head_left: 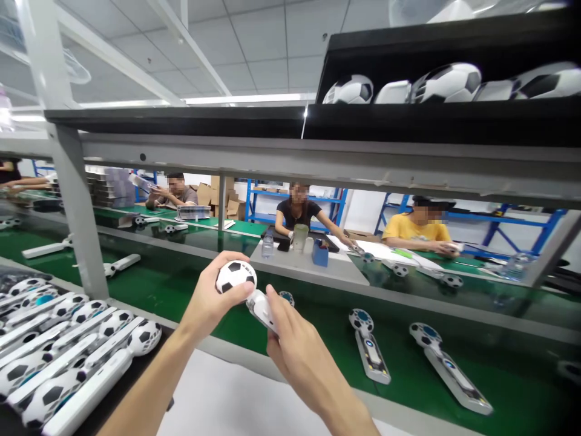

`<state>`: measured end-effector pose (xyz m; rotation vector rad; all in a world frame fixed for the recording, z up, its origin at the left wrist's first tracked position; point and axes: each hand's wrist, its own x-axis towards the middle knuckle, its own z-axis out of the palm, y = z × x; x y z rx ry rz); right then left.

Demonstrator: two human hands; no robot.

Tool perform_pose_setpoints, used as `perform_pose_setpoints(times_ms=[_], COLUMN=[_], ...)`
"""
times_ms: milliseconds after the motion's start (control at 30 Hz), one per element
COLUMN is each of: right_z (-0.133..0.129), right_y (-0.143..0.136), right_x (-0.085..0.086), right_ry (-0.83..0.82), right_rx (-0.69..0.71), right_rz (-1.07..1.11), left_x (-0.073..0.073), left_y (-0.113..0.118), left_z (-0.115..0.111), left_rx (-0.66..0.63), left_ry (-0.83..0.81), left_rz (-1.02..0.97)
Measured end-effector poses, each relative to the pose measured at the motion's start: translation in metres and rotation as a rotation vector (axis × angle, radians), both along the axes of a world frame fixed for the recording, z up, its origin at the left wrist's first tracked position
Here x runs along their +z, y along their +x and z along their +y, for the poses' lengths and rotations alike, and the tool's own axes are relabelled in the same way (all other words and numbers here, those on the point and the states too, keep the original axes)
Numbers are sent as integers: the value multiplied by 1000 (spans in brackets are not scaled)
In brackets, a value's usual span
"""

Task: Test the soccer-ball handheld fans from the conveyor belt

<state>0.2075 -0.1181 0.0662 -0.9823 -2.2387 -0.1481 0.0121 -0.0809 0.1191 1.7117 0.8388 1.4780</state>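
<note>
My left hand (213, 290) is wrapped round the round head of a handheld device (236, 276), which has a white and black football pattern. The device's white handle, angled down to the right, lies in the fingers of my right hand (293, 330). Both hands hold it in the air, over the near edge of the green belt. Part of the handle is hidden behind my right fingers. Just behind my right hand, part of another patterned head (287, 297) shows on the belt.
Two opened devices (370, 348) (449, 366) lie on the green belt (318, 351) at right. Rows of similar devices (91, 387) fill a black tray at left. A shelf (272, 151) spans overhead. Several people sit across the belt.
</note>
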Motion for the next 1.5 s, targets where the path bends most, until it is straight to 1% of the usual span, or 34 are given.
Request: perform_pose_setpoints(times_ms=[67, 100, 133, 200, 267, 300, 333, 400, 467, 567, 733, 900, 1067, 1233, 1400, 1500], right_z=[-1, -2, -4, -7, -10, -11, -12, -15, -17, -22, -34, -43, -46, -49, -50, -49], right_y=[0, 0, -2, -5, -9, -11, -13, -16, -18, -20, -24, -26, -29, -30, -31, -30], right_x=[-1, 0, 1, 5, 11, 13, 16, 20, 21, 22, 21, 19, 19, 20, 23, 24], right_ry=[-169, -297, -452, -772, -1009, -1084, -1129, -1179, -1207, -1219, -1169, -1055, -1022, -1016, -972, -939], right_rx=[44, 87, 163, 421, 702, 809, 884, 960, 1002, 972, 821, 620, 522, 482, 467, 437], right_rz=[139, 257, 405, 726, 967, 1037, 1082, 1141, 1167, 1176, 1066, 1061, 1114, 1119, 1115, 1148], left_x=[1, 1, 1, 1, 3, 4, 5, 7, 9, 11, 10, 9, 9, 8, 6, 8], left_y=[2, 3, 5, 9, 15, 18, 20, 23, 25, 24, 22, 21, 19, 19, 18, 19], left_z=[-2, -4, -5, -9, -15, -19, -23, -31, -36, -38, -33, -32, -33, -33, -32, -35], left_rx=[-30, -64, -103, -174, -213, -225, -236, -258, -260, -244, -220, -226, -258, -224, -242, -237], left_ry=[-6, -15, -29, -64, -96, -110, -123, -141, -144, -156, -231, -214, -168, -137, -117, -113], left_rz=[-4, -17, -38, -91, -140, -161, -180, -209, -232, -260, -304, -311, -306, -304, -287, -249])
